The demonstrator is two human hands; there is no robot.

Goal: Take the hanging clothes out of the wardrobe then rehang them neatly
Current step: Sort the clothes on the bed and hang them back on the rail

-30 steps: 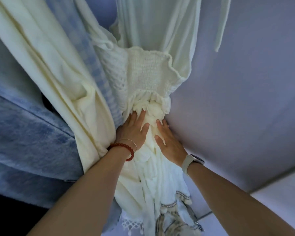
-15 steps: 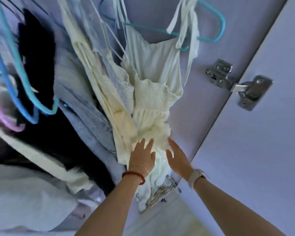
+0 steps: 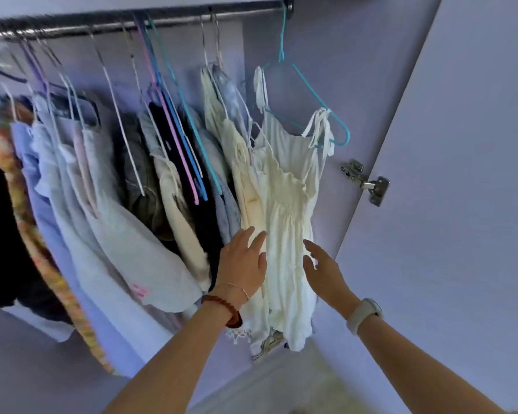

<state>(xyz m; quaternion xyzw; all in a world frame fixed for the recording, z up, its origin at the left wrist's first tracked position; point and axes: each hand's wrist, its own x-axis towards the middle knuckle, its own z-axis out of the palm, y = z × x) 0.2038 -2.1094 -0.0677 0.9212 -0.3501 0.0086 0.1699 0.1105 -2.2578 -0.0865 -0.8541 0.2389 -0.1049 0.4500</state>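
Observation:
A white strappy dress hangs on a teal hanger at the right end of the metal rail. Beside it on the left hangs a cream garment. My left hand lies flat, fingers straight, against the lower part of the cream garment and the dress's left edge. At the dress's right edge my right hand is held open with spread fingers; whether it touches the cloth I cannot tell. Several other clothes on coloured hangers fill the rail to the left.
The lilac wardrobe side wall stands just right of the dress, with a metal hinge and the open door beyond. A patterned garment hangs at the far left. Pale floor shows below.
The view has pulled back and tilted up, so the rail and the whole row of clothes show. Both hands have eased off the bunched dress, which now hangs straight.

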